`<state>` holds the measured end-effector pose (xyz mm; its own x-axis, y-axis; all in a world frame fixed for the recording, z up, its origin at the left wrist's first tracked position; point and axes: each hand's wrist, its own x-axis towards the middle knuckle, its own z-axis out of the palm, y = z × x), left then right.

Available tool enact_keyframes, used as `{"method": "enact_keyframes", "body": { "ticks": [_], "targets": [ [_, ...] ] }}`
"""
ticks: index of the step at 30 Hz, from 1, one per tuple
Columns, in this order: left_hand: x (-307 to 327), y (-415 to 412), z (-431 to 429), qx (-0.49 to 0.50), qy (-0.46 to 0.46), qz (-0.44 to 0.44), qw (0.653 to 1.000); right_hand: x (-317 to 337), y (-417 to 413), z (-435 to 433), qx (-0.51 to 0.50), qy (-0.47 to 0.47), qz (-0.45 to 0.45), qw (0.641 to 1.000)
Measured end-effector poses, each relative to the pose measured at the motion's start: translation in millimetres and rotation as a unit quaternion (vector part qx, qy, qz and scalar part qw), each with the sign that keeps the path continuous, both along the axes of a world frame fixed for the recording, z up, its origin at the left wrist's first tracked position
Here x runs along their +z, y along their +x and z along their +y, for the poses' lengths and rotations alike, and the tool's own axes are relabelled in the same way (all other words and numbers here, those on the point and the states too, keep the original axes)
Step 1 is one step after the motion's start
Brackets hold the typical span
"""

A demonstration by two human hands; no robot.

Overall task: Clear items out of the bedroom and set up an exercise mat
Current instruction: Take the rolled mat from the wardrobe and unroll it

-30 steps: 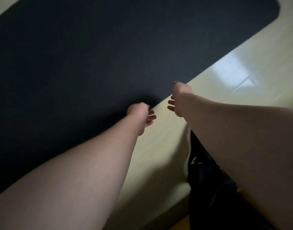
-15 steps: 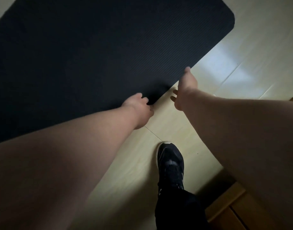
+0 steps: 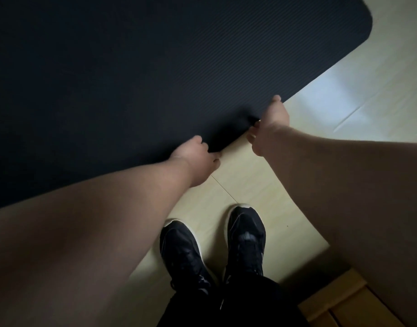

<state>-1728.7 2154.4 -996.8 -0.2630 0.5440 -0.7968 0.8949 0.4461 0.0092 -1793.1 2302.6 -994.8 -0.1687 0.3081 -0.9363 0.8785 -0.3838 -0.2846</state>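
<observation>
A black ribbed exercise mat lies unrolled across the pale floor and fills the upper left of the view. Its rounded far corner is at the upper right. My left hand grips the mat's near corner, thumb on top and fingers curled under the edge. My right hand holds the same end a little further right, thumb on the mat and fingers tucked beneath its edge. The corner between both hands looks slightly lifted off the floor.
My two black sneakers stand on the pale wood floor just behind the mat's corner. A light wooden piece of furniture juts in at the lower right. Bright window glare lies on the floor to the right.
Both hands closed on the mat's near corner and drew it toward me. My view tilted down, so both shoes and the wooden furniture came into sight.
</observation>
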Motion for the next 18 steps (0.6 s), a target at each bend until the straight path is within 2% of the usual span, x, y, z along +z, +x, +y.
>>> {"method": "enact_keyframes", "body": {
  "ticks": [4,7,9,11,13,15,18],
  "targets": [
    [-1,-12,-15,0.067,0.018,0.062,0.996,-5,-17,-24,0.015,-0.002,0.048,0.999],
    [2,-29,-30,0.185,0.016,0.108,0.977,-1,-45,-46,0.023,-0.052,0.111,0.992],
    [3,-42,-39,0.281,0.019,0.142,0.949,6,-61,-62,0.052,-0.084,0.136,0.986],
    [7,-49,-45,0.349,0.040,0.126,0.928,10,-67,-76,0.090,-0.081,0.136,0.983],
    [16,-42,-52,0.409,0.083,0.058,0.907,14,-60,-86,0.134,-0.059,0.127,0.981],
    [28,-27,-62,0.507,0.113,-0.006,0.855,22,-43,-93,0.189,-0.035,0.101,0.976],
    [44,8,-89,0.667,0.130,-0.040,0.733,34,-7,-106,0.250,-0.007,0.049,0.967]
  ]
}}
